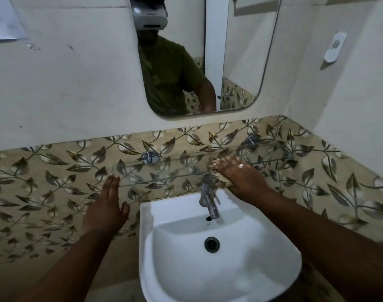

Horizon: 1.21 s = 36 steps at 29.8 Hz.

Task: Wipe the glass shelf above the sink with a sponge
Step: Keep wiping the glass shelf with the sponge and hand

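- The glass shelf [164, 171] runs along the leaf-patterned tiles just above the sink [219, 247]; two chrome brackets hold it
- Right hand [236, 177] lies flat on the shelf right of the tap [208, 197]; its grip presses a yellowish sponge [221, 178] down
- Left hand [107, 205] left of the tap; grip apart, fingertips touching the shelf's left end

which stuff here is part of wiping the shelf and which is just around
In the job: glass shelf; sponge pressed flat under the right hand; left hand, open at the shelf's left end.

Just around: sink, faucet, mirror, white wall holder.
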Each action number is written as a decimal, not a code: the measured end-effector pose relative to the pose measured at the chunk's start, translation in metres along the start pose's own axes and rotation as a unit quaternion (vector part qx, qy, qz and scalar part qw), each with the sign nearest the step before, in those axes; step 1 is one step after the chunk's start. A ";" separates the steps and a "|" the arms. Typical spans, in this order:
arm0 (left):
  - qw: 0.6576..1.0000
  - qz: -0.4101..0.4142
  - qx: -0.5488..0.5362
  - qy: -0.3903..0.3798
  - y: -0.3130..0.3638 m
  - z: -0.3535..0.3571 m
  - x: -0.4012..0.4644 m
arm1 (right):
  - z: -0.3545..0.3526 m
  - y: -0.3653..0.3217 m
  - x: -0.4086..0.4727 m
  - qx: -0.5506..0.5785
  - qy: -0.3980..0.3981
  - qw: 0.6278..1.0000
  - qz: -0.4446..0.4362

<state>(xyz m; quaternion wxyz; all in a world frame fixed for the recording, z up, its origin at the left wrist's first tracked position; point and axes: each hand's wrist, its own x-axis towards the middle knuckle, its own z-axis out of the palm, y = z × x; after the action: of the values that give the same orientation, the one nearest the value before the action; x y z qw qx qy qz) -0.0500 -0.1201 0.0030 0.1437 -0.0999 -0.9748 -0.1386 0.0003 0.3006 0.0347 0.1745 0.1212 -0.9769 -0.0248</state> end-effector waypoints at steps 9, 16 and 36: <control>0.999 -0.026 -0.023 0.035 0.009 0.011 -0.002 | 0.097 0.001 -0.132 0.553 -0.107 0.713 0.418; 0.998 -0.040 -0.011 0.037 0.016 0.010 -0.001 | 0.094 0.049 -0.075 0.600 -0.150 0.667 0.416; 0.999 -0.032 0.039 0.002 0.008 0.012 -0.007 | -0.011 -0.027 -0.128 0.492 -0.069 0.831 0.249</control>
<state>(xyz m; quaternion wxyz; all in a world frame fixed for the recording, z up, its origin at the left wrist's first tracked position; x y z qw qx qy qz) -0.0448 -0.1101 -0.0081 0.1454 -0.0626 -0.9818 -0.1050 0.1265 0.3053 -0.0007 0.0246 -0.0583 -0.8664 0.4952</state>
